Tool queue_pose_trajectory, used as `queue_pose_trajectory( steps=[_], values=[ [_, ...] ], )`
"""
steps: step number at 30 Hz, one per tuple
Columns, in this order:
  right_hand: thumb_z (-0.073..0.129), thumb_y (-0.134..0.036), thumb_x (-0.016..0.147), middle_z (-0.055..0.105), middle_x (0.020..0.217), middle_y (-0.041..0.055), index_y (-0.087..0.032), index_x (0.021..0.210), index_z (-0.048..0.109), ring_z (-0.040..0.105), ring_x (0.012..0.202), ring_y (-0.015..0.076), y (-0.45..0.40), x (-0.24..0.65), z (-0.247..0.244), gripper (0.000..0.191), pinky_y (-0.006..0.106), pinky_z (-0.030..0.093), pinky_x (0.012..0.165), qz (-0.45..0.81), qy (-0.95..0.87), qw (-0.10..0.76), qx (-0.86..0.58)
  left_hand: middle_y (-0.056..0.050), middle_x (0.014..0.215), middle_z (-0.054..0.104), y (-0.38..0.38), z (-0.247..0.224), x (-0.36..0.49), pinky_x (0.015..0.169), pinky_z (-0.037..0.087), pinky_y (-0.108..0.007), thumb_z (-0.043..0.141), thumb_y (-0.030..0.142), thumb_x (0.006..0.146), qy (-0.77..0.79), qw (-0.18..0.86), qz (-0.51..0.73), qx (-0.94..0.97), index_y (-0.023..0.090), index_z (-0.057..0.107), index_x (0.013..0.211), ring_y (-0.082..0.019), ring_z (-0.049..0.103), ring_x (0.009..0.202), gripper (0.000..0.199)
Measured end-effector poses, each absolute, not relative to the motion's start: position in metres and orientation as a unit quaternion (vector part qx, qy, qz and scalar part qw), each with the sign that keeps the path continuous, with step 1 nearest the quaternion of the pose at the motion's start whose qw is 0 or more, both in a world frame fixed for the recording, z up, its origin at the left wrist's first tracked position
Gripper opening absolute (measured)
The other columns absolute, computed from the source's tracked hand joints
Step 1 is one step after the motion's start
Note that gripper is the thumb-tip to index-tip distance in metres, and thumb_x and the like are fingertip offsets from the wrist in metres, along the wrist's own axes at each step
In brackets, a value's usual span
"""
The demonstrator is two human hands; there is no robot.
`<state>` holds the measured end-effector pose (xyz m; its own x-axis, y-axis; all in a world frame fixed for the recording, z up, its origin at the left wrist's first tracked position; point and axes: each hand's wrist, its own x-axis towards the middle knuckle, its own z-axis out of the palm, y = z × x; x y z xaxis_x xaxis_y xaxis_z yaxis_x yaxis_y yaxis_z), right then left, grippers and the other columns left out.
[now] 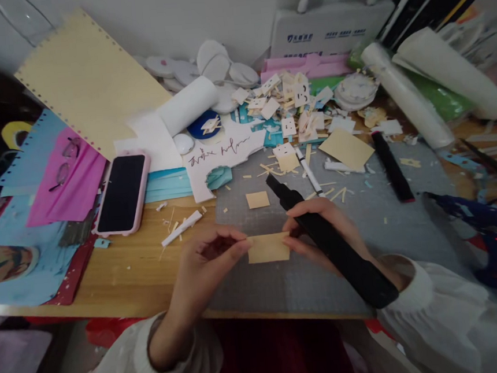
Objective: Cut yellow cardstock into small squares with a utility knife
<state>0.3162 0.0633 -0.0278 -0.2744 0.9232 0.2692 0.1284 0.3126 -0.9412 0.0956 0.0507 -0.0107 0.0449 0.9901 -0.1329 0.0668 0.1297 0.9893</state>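
Observation:
A small cream paper rectangle (268,248) is held up over the grey cutting mat (258,293). My left hand (209,265) pinches its left end between thumb and fingertips. My right hand (326,229) pinches the right end, and a black marker-like tool (341,254) lies across that hand, its narrow tip pointing up and left. Just beyond the held paper, another small cream piece (257,199) lies flat on the mat. A white pen (308,171) rests farther back, beside narrow paper strips.
Behind the mat is a heap of paper scraps (300,103). A phone (122,193) and a rolled white strip (181,228) lie at left. On the right are a black marker (392,166), a cream square (347,149) and a blue glue gun (492,240).

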Motion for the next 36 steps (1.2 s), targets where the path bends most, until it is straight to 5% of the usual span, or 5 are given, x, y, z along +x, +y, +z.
queue_pose_trajectory(
  steps=[4, 9, 12, 18, 36],
  values=[
    [0.068, -0.017, 0.081, 0.066, 0.082, -0.0007, -0.031, 0.110, 0.054, 0.068, 0.066, 0.0158, 0.064, 0.318, -0.025, 0.035, 0.028, 0.061, 0.058, 0.399, -0.682, 0.455, -0.411, 0.002, 0.071, 0.065, 0.050, -0.008, 0.089, 0.055, 0.049, -0.017, 0.071, 0.021, 0.081, 0.552, 0.465, 0.449, 0.527, 0.020, 0.067, 0.080, -0.008, 0.059, 0.063, 0.005],
    [0.067, -0.018, 0.081, 0.067, 0.080, -0.0006, -0.030, 0.111, 0.054, 0.068, 0.064, 0.0157, 0.064, 0.316, -0.035, 0.035, 0.028, 0.059, 0.059, 0.326, -0.725, 0.410, -0.446, -0.005, 0.093, 0.066, 0.027, -0.012, 0.087, 0.078, 0.053, -0.027, 0.064, 0.008, 0.085, 0.478, 0.192, 0.383, 0.766, 0.018, 0.065, 0.097, -0.015, 0.062, 0.086, 0.015],
    [0.064, -0.019, 0.084, 0.068, 0.081, -0.0021, -0.029, 0.113, 0.053, 0.068, 0.067, 0.0146, 0.062, 0.314, -0.041, 0.033, 0.029, 0.059, 0.065, 0.284, -0.766, 0.366, -0.445, -0.011, 0.111, 0.068, 0.010, -0.022, 0.089, 0.092, 0.050, -0.035, 0.061, 0.013, 0.089, 0.404, 0.119, 0.286, 0.861, 0.013, 0.061, 0.116, -0.022, 0.061, 0.106, 0.028],
    [0.058, -0.020, 0.088, 0.070, 0.088, -0.0026, -0.028, 0.113, 0.053, 0.070, 0.073, 0.0143, 0.060, 0.312, -0.042, 0.026, 0.026, 0.057, 0.070, 0.263, -0.794, 0.317, -0.446, -0.010, 0.140, 0.056, 0.002, -0.037, 0.096, 0.110, 0.034, -0.041, 0.049, 0.032, 0.095, 0.427, 0.093, 0.160, 0.885, 0.011, 0.054, 0.133, -0.026, 0.050, 0.129, 0.044],
    [0.056, -0.020, 0.089, 0.071, 0.086, 0.0002, -0.024, 0.110, 0.054, 0.070, 0.073, 0.0160, 0.064, 0.307, -0.034, 0.022, 0.027, 0.056, 0.068, 0.257, -0.801, 0.269, -0.469, -0.012, 0.133, 0.062, 0.004, -0.039, 0.098, 0.116, 0.023, -0.036, 0.054, 0.023, 0.092, 0.450, 0.138, 0.192, 0.861, 0.009, 0.062, 0.125, -0.023, 0.049, 0.128, 0.037]
  ],
)
